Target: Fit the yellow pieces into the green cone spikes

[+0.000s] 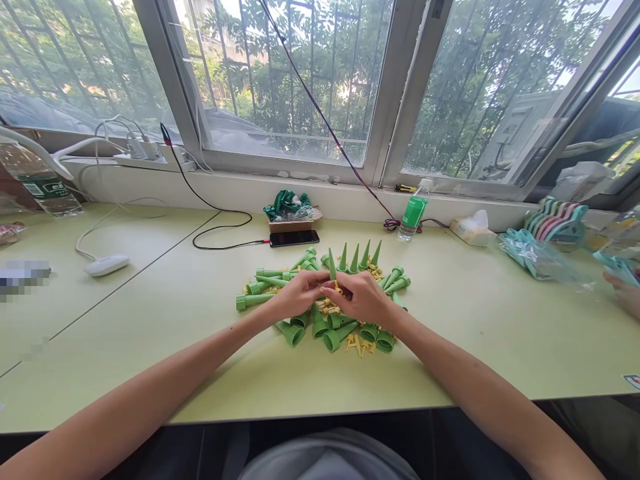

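My left hand point(301, 293) and my right hand point(364, 295) meet over a pile of green plastic parts, both with closed fingers. Between them a green plastic spike point(333, 263) points upward, with a small yellow piece point(338, 287) at its lower end by my fingertips. Fingers partly hide where the two join. Behind my right hand, several green spikes point(355, 259) stand in a row, tips up. Around both hands lie green spikes with wide threaded caps, such as one capped spike point(332, 340) in front. Small yellow plastic pieces point(361, 345) are scattered among them.
Behind the pile are a black phone point(294, 238) on a cable, a small cardboard box point(293, 225) and a green-labelled bottle point(414, 212). A tissue pack point(473, 229) and pastel hangers point(557, 220) sit right. Another person's hand point(623, 287) shows at the right edge.
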### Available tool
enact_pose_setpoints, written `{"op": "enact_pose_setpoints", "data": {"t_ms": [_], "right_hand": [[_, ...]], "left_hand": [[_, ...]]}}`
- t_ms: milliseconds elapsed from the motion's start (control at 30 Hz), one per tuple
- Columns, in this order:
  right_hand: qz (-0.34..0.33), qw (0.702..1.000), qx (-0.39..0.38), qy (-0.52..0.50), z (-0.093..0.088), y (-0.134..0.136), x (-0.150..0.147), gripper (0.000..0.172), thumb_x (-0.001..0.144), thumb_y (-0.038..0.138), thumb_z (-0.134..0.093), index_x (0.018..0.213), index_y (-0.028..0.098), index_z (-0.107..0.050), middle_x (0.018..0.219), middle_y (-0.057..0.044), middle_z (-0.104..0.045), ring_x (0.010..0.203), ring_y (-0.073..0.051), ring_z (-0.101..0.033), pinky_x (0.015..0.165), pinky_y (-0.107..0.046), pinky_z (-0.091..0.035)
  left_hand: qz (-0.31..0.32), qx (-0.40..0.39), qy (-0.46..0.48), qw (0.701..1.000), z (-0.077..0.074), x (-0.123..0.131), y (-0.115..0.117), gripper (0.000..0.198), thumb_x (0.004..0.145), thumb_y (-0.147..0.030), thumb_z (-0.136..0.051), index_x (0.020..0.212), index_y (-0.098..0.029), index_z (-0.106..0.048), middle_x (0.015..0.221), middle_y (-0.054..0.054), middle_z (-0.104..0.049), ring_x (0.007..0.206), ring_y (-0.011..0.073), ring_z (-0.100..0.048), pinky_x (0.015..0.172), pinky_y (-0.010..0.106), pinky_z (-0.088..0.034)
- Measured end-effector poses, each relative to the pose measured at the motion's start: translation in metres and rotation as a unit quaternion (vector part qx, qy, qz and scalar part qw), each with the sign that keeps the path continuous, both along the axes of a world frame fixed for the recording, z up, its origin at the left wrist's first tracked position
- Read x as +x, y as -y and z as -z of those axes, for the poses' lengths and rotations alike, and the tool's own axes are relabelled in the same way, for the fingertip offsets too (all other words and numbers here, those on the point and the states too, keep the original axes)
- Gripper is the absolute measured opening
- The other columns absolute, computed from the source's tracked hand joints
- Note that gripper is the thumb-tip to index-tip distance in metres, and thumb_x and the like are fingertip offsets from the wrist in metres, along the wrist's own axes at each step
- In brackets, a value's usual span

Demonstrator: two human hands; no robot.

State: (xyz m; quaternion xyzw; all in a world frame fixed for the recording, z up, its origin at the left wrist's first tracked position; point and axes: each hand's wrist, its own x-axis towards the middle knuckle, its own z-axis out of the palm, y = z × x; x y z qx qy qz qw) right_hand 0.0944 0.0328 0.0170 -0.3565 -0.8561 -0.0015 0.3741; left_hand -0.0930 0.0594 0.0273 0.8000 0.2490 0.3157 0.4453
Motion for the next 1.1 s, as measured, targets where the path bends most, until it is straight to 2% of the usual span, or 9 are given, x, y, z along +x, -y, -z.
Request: {"op": "enact_pose_setpoints", "data": {"t_ms": [133, 300, 433, 533, 633, 767, 967, 1100], "right_hand": [[0.006, 1.0, -0.003, 0.009, 0.0, 0.001, -0.001, 0.043, 0.096, 0.045, -0.048, 0.063, 0.021, -0.033, 0.051, 0.007, -0.033, 0.047, -0.007, -0.022, 0.049, -0.023, -0.021], [0.009, 1.0, -0.012, -0.003, 0.001, 0.001, -0.002, 0.043, 0.096, 0.046, -0.047, 0.063, 0.021, -0.032, 0.051, 0.007, -0.031, 0.047, -0.007, -0.022, 0.048, -0.023, -0.021], [0.018, 1.0, -0.018, -0.011, 0.002, 0.0, -0.003, 0.043, 0.095, 0.045, -0.047, 0.063, 0.021, -0.031, 0.05, 0.007, -0.031, 0.047, -0.007, -0.022, 0.048, -0.023, -0.021], [0.029, 0.999, -0.015, -0.015, 0.002, 0.001, -0.004, 0.041, 0.094, 0.042, -0.047, 0.063, 0.021, -0.031, 0.05, 0.007, -0.031, 0.046, -0.007, -0.023, 0.048, -0.023, -0.021], [0.043, 0.999, -0.014, -0.018, 0.002, 0.002, -0.005, 0.037, 0.091, 0.037, -0.048, 0.062, 0.021, -0.031, 0.05, 0.007, -0.031, 0.046, -0.007, -0.023, 0.049, -0.023, -0.021], [0.049, 0.998, -0.026, -0.033, 0.001, 0.004, -0.006, 0.033, 0.089, 0.03, -0.047, 0.061, 0.021, -0.032, 0.05, 0.007, -0.033, 0.046, -0.008, -0.024, 0.05, -0.024, -0.023], [0.044, 0.995, -0.064, -0.064, -0.001, 0.006, -0.008, 0.03, 0.087, 0.025, -0.046, 0.061, 0.021, -0.032, 0.05, 0.006, -0.033, 0.047, -0.008, -0.027, 0.051, -0.024, -0.024], [0.037, 0.994, -0.079, -0.067, -0.002, 0.007, -0.008, 0.029, 0.087, 0.025, -0.045, 0.061, 0.021, -0.033, 0.05, 0.006, -0.033, 0.047, -0.008, -0.027, 0.051, -0.025, -0.023]], "left_hand": [[-0.005, 0.009, -0.013, 1.0, 0.001, 0.0, 0.0, 0.03, 0.092, -0.037, -0.054, 0.083, -0.01, -0.065, 0.075, 0.004, -0.062, 0.068, 0.0132, -0.053, 0.059, 0.023, -0.042], [-0.002, 0.001, 0.003, 1.0, -0.002, 0.001, 0.002, 0.028, 0.09, -0.036, -0.056, 0.082, -0.011, -0.064, 0.074, 0.003, -0.061, 0.069, 0.0132, -0.054, 0.059, 0.022, -0.043], [0.009, -0.02, 0.026, 0.999, -0.002, 0.003, 0.003, 0.023, 0.09, -0.033, -0.056, 0.089, -0.012, -0.064, 0.084, 0.005, -0.066, 0.078, 0.0147, -0.06, 0.068, 0.023, -0.048], [0.0, -0.046, 0.044, 0.998, 0.005, 0.003, 0.001, 0.021, 0.089, -0.032, -0.057, 0.098, -0.014, -0.06, 0.091, 0.007, -0.069, 0.089, 0.0185, -0.064, 0.075, 0.026, -0.052], [-0.02, -0.054, 0.054, 0.997, 0.013, 0.002, -0.002, 0.026, 0.087, -0.032, -0.057, 0.108, -0.016, -0.055, 0.09, 0.005, -0.071, 0.081, 0.0163, -0.064, 0.068, 0.024, -0.051], [-0.037, -0.049, 0.053, 0.997, 0.019, 0.003, -0.004, 0.029, 0.087, -0.034, -0.057, 0.111, -0.017, -0.054, 0.086, 0.003, -0.069, 0.071, 0.0132, -0.06, 0.061, 0.022, -0.047], [-0.027, -0.047, 0.042, 0.998, 0.014, 0.004, 0.0, 0.027, 0.09, -0.036, -0.055, 0.108, -0.017, -0.052, 0.08, 0.002, -0.064, 0.069, 0.0122, -0.057, 0.061, 0.022, -0.045], [-0.03, -0.046, 0.044, 0.998, 0.011, 0.004, 0.002, 0.027, 0.09, -0.036, -0.057, 0.108, -0.016, -0.051, 0.084, 0.003, -0.065, 0.072, 0.0126, -0.057, 0.063, 0.023, -0.045]]}}
